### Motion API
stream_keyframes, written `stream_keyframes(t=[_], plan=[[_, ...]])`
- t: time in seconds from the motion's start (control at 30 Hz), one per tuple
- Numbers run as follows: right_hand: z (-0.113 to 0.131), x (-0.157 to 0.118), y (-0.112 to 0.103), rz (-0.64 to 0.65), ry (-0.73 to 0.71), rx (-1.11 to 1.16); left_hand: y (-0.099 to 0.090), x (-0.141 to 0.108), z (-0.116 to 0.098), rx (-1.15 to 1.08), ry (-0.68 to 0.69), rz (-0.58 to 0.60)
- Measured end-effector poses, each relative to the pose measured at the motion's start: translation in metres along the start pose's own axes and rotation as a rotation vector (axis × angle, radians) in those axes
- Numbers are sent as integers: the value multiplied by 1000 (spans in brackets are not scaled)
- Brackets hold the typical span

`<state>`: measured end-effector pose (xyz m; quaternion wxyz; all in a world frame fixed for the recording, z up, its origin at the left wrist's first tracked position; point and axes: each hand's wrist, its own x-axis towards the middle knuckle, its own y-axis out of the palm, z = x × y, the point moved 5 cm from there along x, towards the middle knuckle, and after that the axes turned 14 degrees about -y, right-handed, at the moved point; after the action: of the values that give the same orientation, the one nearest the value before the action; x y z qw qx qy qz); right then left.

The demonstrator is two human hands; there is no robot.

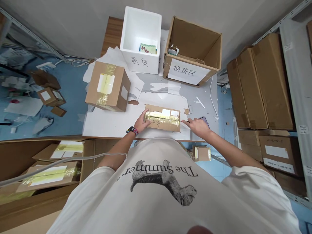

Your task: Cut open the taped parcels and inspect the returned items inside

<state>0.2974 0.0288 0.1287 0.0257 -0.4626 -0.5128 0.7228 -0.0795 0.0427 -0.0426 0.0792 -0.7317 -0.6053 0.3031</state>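
A small flat cardboard box (162,124), sealed with shiny yellowish tape and bearing white labels and handwriting, lies on the table in front of me. My left hand (141,121) grips its left end, thumb on top. At the opposite end, my right hand (197,126) is closed round a thin, dark, blade-like tool, mostly hidden in the fingers. The tool's tip touches or nearly touches the box's right edge by the tape seam. A phone (204,121) lies partly behind my right hand.
A larger taped carton (104,87) stands left on the table (112,126). Behind are a white foam box (142,63) and an open cardboard box (186,72), both labelled. Cartons (260,87) fill the right shelf; a big box of parcels (88,156) sits lower left.
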Motion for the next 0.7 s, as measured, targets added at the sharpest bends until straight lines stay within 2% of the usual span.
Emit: stream_keyframes(t=[0.3,0.5,0.6,0.7], plan=[[-23,-10,34,-78,-37,-12,-3,2,-1,-49,-6,25],[-2,-8,56,-111,-54,-53,-11,-11,8,-67,-48,20],[11,0,58,-136,-63,-27,-22,-18,15,-70,-73,9],[18,10,54,-151,-50,35,-38,-19,7,14,-26,-73]])
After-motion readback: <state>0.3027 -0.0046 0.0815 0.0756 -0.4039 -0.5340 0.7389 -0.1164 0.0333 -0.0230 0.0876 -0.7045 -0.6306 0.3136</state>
